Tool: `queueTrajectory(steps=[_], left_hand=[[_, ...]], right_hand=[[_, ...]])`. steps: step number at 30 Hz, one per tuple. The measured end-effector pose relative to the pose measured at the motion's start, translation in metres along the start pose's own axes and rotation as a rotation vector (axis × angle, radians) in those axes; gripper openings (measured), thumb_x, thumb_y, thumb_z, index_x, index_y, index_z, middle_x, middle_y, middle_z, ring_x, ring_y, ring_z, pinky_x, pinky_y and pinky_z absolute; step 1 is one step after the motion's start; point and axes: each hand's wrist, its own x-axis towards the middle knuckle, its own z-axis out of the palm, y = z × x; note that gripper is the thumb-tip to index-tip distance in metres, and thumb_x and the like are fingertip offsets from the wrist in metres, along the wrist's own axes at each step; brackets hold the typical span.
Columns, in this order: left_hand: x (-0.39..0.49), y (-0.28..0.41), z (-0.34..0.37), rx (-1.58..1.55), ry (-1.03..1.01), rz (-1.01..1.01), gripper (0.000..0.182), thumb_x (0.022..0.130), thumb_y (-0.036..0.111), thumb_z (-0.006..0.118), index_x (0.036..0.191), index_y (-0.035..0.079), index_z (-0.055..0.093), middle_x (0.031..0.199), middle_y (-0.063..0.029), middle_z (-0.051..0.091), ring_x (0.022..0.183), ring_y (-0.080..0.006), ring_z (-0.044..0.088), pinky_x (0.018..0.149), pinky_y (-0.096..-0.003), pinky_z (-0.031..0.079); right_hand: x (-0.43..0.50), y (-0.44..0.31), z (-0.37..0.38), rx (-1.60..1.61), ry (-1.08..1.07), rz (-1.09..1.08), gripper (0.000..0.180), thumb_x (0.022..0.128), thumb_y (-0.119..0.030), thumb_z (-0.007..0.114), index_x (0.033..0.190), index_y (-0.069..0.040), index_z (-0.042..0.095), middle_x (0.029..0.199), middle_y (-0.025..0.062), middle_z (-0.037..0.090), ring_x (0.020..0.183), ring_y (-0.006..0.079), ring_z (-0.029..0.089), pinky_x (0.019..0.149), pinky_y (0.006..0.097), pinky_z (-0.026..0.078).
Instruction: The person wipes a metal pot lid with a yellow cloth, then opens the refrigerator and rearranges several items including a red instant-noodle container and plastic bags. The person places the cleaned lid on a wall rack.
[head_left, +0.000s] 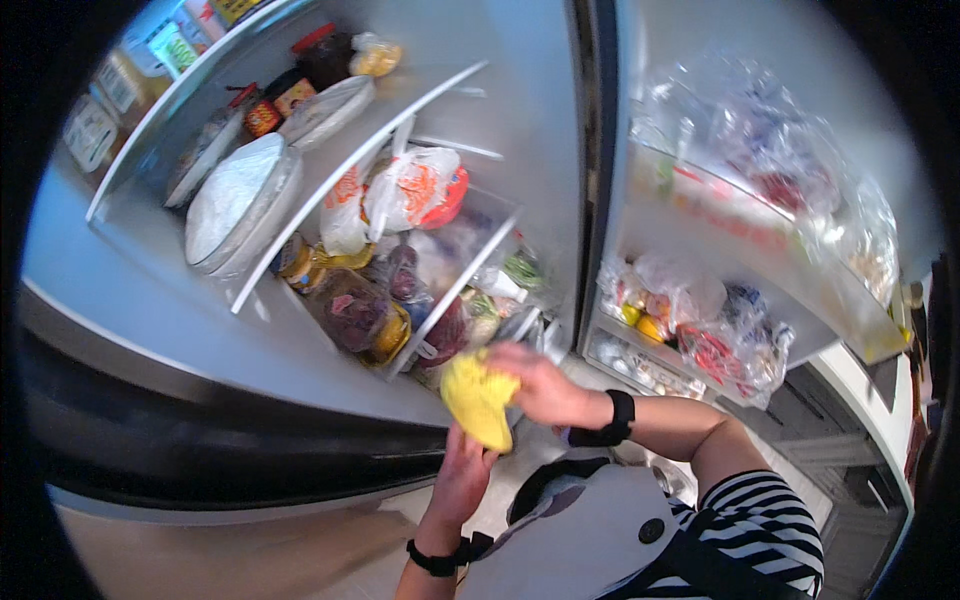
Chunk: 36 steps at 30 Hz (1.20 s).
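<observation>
A yellow cloth (480, 401) is between my two hands, just before the lower shelves of an open refrigerator. My right hand (536, 382) grips its upper right side, somewhat blurred. At its lower end, the fingers of my left hand (465, 469) hold the edge. Behind the cloth lie bagged greens (523, 268) and other bagged food in the refrigerator's bottom. Jars and a plastic-wrapped dark red item (356, 315) stand on the shelf above them. Parts of the fingers are hidden by the cloth.
Wrapped plates (240, 202) and jars (322, 56) fill an upper shelf. White bags with red print (416, 187) lie below. On the right, the open door's bins (720, 176) hold plastic-bagged food, with citrus fruit (649, 327) lower down. Shelf edges (360, 184) jut out nearby.
</observation>
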Motion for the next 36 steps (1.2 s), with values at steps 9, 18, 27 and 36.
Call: queueTrajectory(steps=[9, 18, 27, 36], left_hand=[[-0.016, -0.004, -0.020, 0.133, 0.060, 0.132, 0.062, 0.086, 0.023, 0.059, 0.140, 0.016, 0.029, 0.136, -0.0140, 0.039, 0.123, -0.0287, 0.041, 0.098, -0.0442, 0.038], [0.001, -0.003, -0.028, 0.038, 0.128, 0.116, 0.050, 0.091, 0.016, 0.052, 0.137, 0.013, 0.032, 0.130, -0.0158, 0.043, 0.117, -0.0302, 0.046, 0.094, -0.0447, 0.041], [0.053, 0.001, -0.011, -0.112, 0.427, 0.204, 0.053, 0.093, 0.026, 0.051, 0.139, 0.018, 0.026, 0.135, -0.0134, 0.037, 0.117, -0.0328, 0.045, 0.094, -0.0478, 0.043], [0.039, -0.004, -0.039, -0.321, 0.436, 0.200, 0.032, 0.076, 0.001, 0.050, 0.107, 0.010, 0.048, 0.114, -0.0101, 0.051, 0.108, -0.0297, 0.052, 0.092, -0.0446, 0.045]], right_hand=[[0.146, 0.185, -0.020, -0.845, 0.328, 0.350, 0.050, 0.074, -0.011, 0.060, 0.123, -0.013, 0.050, 0.125, 0.0151, 0.048, 0.115, 0.0318, 0.046, 0.092, 0.0514, 0.040], [0.138, 0.211, 0.027, -0.720, -0.009, 0.003, 0.018, 0.065, -0.009, 0.061, 0.081, -0.003, 0.066, 0.098, 0.0124, 0.056, 0.094, 0.0305, 0.050, 0.085, 0.0374, 0.043], [0.125, 0.082, 0.023, 0.052, -0.626, 0.316, 0.038, 0.082, -0.037, 0.063, 0.086, 0.000, 0.066, 0.076, 0.0114, 0.066, 0.071, 0.0158, 0.062, 0.065, 0.0314, 0.048], [0.265, 0.079, 0.026, 0.501, -0.228, 0.345, 0.018, 0.085, -0.011, 0.057, 0.098, 0.001, 0.061, 0.080, 0.0034, 0.061, 0.067, 0.0119, 0.059, 0.059, 0.0248, 0.050]])
